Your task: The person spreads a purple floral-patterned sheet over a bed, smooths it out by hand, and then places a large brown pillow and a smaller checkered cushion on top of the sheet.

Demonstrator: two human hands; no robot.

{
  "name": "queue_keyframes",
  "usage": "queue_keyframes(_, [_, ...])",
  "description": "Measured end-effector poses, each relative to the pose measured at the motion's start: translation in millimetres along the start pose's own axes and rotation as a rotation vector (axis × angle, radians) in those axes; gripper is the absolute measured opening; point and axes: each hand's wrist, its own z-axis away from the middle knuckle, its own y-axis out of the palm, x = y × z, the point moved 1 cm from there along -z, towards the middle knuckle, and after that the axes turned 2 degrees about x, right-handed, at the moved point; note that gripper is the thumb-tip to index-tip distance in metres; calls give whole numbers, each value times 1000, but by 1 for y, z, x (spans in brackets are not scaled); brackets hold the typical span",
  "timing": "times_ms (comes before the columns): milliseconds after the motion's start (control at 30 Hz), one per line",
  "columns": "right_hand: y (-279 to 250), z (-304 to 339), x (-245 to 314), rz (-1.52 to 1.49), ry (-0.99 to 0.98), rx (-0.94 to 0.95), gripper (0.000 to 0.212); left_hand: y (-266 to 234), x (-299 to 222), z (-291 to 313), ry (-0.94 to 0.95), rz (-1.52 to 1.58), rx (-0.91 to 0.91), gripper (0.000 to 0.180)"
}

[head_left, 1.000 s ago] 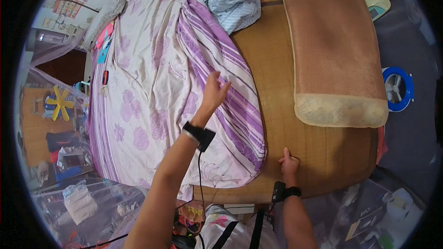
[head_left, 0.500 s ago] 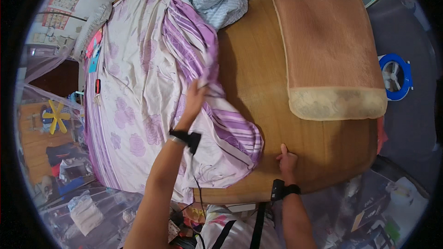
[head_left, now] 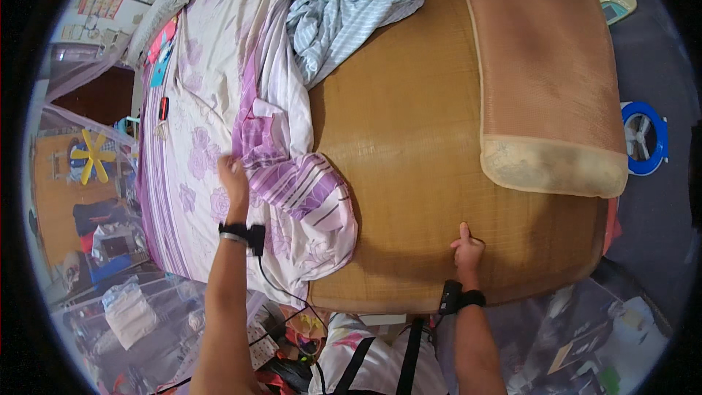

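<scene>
Two bare hands work over a bed, where the covering lies spread on one side and pulled back on the other. Farthest left, beyond a sheer net, a yellow five-bladed shape (head_left: 92, 156) shows above a wooden floor. Next comes the floral sheet (head_left: 201, 150), white with purple flowers, spread over the left part of the bed, creased lengthwise, with a small red-and-black item (head_left: 164, 108) lying on it near its left border. The left hand (head_left: 232, 174) is at the middle of this sheet, its fingers curled closed and apparently grasping the purple edge, though the exact pinch is hard to make out. Just right of it, the striped border (head_left: 292, 183) is doubled over in loose folds; judging by this, the turning-back is only partly done, since the near corner bulges rightward and the left part lies flat. Above, a crumpled light blue cloth (head_left: 355, 11) rests against the sheet's far edge, not yet dealt with. Rightward, the brown bed mat (head_left: 402, 153) is uncovered, so that portion looks finished. The right hand (head_left: 468, 249) is low over it, one finger pointing forward, the others mostly curled in, grasping nothing. Farther right lies a brown pad with beige ends (head_left: 545, 66), apparently untouched.
</scene>
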Motion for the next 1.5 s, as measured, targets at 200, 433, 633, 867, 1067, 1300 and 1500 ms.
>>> queue_keyframes(200, [1,11,16,37,41,27,55,120,-134,-60,229,163,406,31])
queue_keyframes(433, [4,9,19,107,185,32,56,202,-127,-106,199,4,515,42])
queue_keyframes(633, [2,4,10,99,160,31,56,213,-110,-107,-238,188,722,37])
queue_keyframes(867, [-1,4,8,65,114,6,57,210,-149,-34,-264,104,1006,31])
queue_keyframes(1067, [-2,6,11,58,28,-8,56,153,-208,149,-353,383,1553,46])
queue_keyframes(1300, [-24,6,27,75,223,394,54,10,-225,316,-526,364,1912,54])
queue_keyframes(1500, [-14,92,78,215,159,812,62,-66,-231,352,-490,348,2104,58])
